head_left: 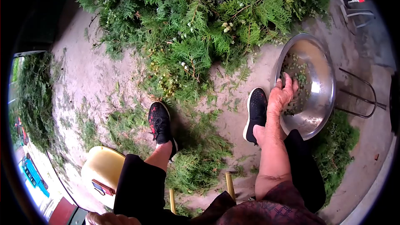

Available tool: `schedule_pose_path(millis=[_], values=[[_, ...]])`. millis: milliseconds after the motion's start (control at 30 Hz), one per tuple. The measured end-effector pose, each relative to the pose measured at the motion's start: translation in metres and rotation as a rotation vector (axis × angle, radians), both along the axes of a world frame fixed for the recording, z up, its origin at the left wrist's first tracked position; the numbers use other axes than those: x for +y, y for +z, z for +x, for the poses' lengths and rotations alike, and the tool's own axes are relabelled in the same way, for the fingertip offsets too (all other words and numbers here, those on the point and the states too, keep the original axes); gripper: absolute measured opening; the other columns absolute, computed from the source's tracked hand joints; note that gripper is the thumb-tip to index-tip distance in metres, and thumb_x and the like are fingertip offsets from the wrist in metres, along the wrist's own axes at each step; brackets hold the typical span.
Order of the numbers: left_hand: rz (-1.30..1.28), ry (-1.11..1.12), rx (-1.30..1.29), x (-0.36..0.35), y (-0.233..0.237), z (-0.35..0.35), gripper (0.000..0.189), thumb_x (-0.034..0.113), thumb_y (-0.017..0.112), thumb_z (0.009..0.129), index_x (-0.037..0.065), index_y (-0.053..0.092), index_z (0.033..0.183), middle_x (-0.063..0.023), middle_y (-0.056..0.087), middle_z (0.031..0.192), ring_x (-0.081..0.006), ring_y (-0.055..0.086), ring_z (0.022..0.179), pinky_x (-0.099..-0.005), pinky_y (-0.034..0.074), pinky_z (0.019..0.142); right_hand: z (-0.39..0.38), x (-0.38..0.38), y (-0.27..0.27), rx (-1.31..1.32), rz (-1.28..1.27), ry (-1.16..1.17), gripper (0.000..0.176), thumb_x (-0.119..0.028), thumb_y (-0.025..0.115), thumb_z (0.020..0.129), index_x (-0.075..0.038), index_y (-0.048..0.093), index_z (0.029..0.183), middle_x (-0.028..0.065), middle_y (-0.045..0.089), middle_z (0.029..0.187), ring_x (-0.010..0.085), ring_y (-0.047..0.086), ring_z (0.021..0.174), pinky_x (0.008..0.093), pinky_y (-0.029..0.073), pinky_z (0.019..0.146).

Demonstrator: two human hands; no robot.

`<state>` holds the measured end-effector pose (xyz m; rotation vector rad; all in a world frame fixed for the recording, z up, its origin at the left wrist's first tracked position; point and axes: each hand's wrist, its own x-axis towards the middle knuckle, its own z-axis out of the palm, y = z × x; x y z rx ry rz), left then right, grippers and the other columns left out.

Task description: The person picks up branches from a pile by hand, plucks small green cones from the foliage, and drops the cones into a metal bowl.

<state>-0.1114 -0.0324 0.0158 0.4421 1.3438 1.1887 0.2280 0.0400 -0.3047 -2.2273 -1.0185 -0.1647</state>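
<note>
My right hand (282,93) reaches over the near rim of a steel basin (318,89), its fingers apart and pointing inward. Small green cypress cones (299,71) are scattered over the basin's bottom, close to the fingertips. Nothing shows gripped in this hand. Of my left hand (112,219) only a part appears at the bottom edge, by my left thigh; its fingers are mostly cut off. A large heap of cut cypress branches (200,21) bearing pale cones lies on the ground ahead of my feet.
A yellow stool (104,164) stands at the left with a phone-like object (103,188) on it. Loose green sprigs (198,162) litter the concrete between my black shoes (159,121). Bent metal legs (362,85) stick out right of the basin. More greenery (35,96) lies far left.
</note>
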Motion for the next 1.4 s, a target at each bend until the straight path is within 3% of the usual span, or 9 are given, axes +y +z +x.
schedule_pose_path(millis=[133, 267, 433, 633, 733, 867, 1100, 1233, 1400], values=[[0.007, -0.014, 0.007, 0.004, -0.003, 0.001, 0.012, 0.009, 0.043, 0.089, 0.004, 0.048, 0.079, -0.0025, 0.039, 0.054, -0.011, 0.033, 0.043, -0.0262, 0.026, 0.045, -0.057, 0.016, -0.023, 0.496, 0.059, 0.39, 0.021, -0.001, 0.054, 0.078, -0.003, 0.062, 0.097, 0.0084, 0.051, 0.107, 0.0197, 0.051, 0.092, 0.0273, 0.044, 0.081], [0.003, -0.026, -0.038, 0.006, -0.007, -0.001, 0.018, 0.013, 0.04, 0.091, 0.005, 0.046, 0.075, -0.0031, 0.04, 0.054, -0.0117, 0.034, 0.043, -0.0263, 0.027, 0.045, -0.088, 0.05, -0.082, 0.137, -0.354, 0.775, 0.031, 0.001, 0.047, 0.077, -0.004, 0.058, 0.106, 0.0145, 0.044, 0.126, 0.0312, 0.05, 0.105, 0.0352, 0.042, 0.089], [-0.003, -0.06, -0.058, 0.007, -0.005, -0.004, 0.02, 0.015, 0.041, 0.09, 0.006, 0.045, 0.073, -0.0034, 0.042, 0.055, -0.0131, 0.036, 0.045, -0.0269, 0.028, 0.046, -0.091, 0.038, -0.097, -0.019, -0.666, 0.671, 0.053, 0.003, 0.052, 0.066, -0.009, 0.049, 0.118, 0.0132, 0.047, 0.123, 0.0364, 0.044, 0.108, 0.0422, 0.037, 0.09], [0.0, -0.057, -0.055, 0.004, -0.006, -0.006, 0.011, 0.011, 0.047, 0.087, 0.005, 0.048, 0.078, -0.0032, 0.042, 0.056, -0.013, 0.037, 0.045, -0.0272, 0.028, 0.046, -0.082, -0.022, -0.096, 0.375, -0.228, 0.586, 0.026, 0.001, 0.056, 0.065, -0.009, 0.066, 0.088, 0.0063, 0.06, 0.096, 0.0288, 0.053, 0.09, 0.0375, 0.04, 0.083], [0.007, -0.065, -0.068, 0.003, -0.006, -0.007, 0.008, 0.01, 0.049, 0.086, 0.004, 0.049, 0.081, -0.0031, 0.043, 0.056, -0.0129, 0.037, 0.045, -0.0271, 0.028, 0.046, -0.078, -0.014, -0.082, 0.033, -0.198, 0.502, 0.021, -0.002, 0.059, 0.067, -0.009, 0.065, 0.086, 0.0093, 0.061, 0.085, 0.03, 0.056, 0.079, 0.0368, 0.046, 0.071], [0.018, -0.057, -0.076, 0.004, -0.005, -0.007, 0.009, 0.01, 0.048, 0.087, 0.003, 0.049, 0.081, -0.0033, 0.043, 0.056, -0.0129, 0.036, 0.045, -0.0269, 0.028, 0.045, -0.083, -0.002, -0.107, 0.37, -0.23, 0.534, 0.02, -0.003, 0.06, 0.069, -0.007, 0.062, 0.088, 0.013, 0.059, 0.086, 0.0317, 0.056, 0.075, 0.0375, 0.046, 0.066], [0.009, -0.041, -0.084, 0.005, -0.006, -0.006, 0.01, 0.01, 0.046, 0.087, 0.004, 0.05, 0.081, -0.0043, 0.043, 0.056, -0.0133, 0.037, 0.044, -0.0259, 0.029, 0.044, -0.105, -0.024, -0.11, 0.324, -0.459, 0.553, 0.028, 0.003, 0.066, 0.065, -0.006, 0.056, 0.09, 0.0148, 0.053, 0.086, 0.0334, 0.055, 0.078, 0.0399, 0.045, 0.067], [-0.002, -0.1, -0.086, 0.005, -0.004, -0.011, 0.011, 0.01, 0.045, 0.088, 0.004, 0.05, 0.081, -0.0044, 0.043, 0.056, -0.0133, 0.037, 0.044, -0.0255, 0.029, 0.044, -0.106, -0.025, -0.093, 0.422, -0.21, 0.457, 0.026, 0.002, 0.064, 0.068, -0.005, 0.057, 0.091, 0.0083, 0.057, 0.078, 0.0192, 0.056, 0.068, 0.0311, 0.047, 0.064], [-0.007, -0.091, -0.083, 0.004, -0.002, -0.008, 0.009, 0.011, 0.046, 0.089, 0.005, 0.051, 0.084, -0.0032, 0.043, 0.056, -0.0121, 0.037, 0.044, -0.0256, 0.03, 0.045, -0.068, -0.003, -0.004, 0.336, 0.198, 0.307, 0.024, 0.006, 0.058, 0.075, -0.004, 0.058, 0.097, 0.0089, 0.052, 0.088, 0.0195, 0.055, 0.075, 0.0285, 0.047, 0.066]])
